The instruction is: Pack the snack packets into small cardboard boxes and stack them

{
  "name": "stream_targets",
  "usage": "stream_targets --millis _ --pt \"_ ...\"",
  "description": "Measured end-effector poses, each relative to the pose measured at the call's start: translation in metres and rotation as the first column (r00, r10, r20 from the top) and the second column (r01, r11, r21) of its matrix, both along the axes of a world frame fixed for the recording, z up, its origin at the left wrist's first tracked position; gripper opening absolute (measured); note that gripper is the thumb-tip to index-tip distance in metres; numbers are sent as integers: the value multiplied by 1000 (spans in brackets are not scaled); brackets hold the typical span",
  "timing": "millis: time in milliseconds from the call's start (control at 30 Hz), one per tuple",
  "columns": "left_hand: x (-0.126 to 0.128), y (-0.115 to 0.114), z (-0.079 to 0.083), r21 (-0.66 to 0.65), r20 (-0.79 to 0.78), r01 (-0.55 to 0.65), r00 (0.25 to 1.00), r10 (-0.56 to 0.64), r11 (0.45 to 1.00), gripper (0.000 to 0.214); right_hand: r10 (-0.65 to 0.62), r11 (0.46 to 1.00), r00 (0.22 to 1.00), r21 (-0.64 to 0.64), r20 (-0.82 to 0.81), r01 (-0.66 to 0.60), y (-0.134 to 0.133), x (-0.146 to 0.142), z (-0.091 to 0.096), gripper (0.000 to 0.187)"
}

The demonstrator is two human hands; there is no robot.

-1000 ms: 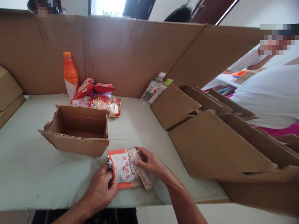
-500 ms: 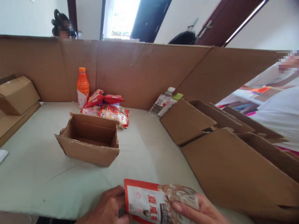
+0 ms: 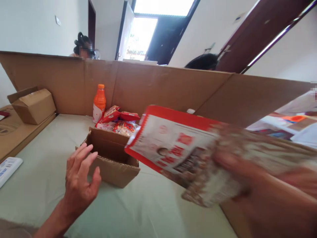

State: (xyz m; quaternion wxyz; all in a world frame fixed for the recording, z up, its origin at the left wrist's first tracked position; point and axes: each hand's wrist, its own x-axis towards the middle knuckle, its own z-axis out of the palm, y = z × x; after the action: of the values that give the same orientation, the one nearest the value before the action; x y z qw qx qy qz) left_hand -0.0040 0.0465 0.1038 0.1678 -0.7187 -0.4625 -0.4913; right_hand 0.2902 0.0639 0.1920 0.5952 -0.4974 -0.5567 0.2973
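Observation:
A red and white snack bag (image 3: 173, 142) with a clear lower part is gripped in my right hand (image 3: 250, 185), which is smeared by motion. The bag is lifted above the table at the right, its printed end pointing left toward the box. My left hand (image 3: 80, 178) has its fingers apart and holds nothing; it is at the near left side of a small open cardboard box (image 3: 116, 170). Whether the fingers touch the box edge I cannot tell. Only part of the box's inside shows.
Behind the box stand an orange drink bottle (image 3: 99, 102) and several red snack packets (image 3: 121, 119). A cardboard wall (image 3: 153, 86) runs along the back. Another small box (image 3: 37, 104) sits at the left, near a white device (image 3: 10, 168). A bottle cap (image 3: 190, 111) peeks above the bag.
My right hand has raised the snack bag up from the table's near edge. My left hand has let go of it and moved left to the box. The camera view has tilted upward.

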Motion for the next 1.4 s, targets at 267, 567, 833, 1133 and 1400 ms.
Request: stream_targets --millis 267,567,833,1133,1400 --pt "-14 24 -11 -61 -68 -80 995 75 995 28 440 894 832 -78 338 -441 68 -91 45 20" --pt "-9 23 -17 -62 -7 -50 999 50 997 26 439 879 461 -263 771 -398 114 -139 2 19" --pt "-11 22 -24 -24 10 8 1000 -7 1000 27 591 794 272 -490 759 -358 117 -142 -46 20" --pt "-12 21 -30 -24 41 22 999 -21 999 28 493 860 116 -463 862 -215 114 -138 -44 14" --pt "-19 22 -37 -63 67 -21 997 25 998 28 467 875 98 -443 879 -195 118 -126 -37 19"
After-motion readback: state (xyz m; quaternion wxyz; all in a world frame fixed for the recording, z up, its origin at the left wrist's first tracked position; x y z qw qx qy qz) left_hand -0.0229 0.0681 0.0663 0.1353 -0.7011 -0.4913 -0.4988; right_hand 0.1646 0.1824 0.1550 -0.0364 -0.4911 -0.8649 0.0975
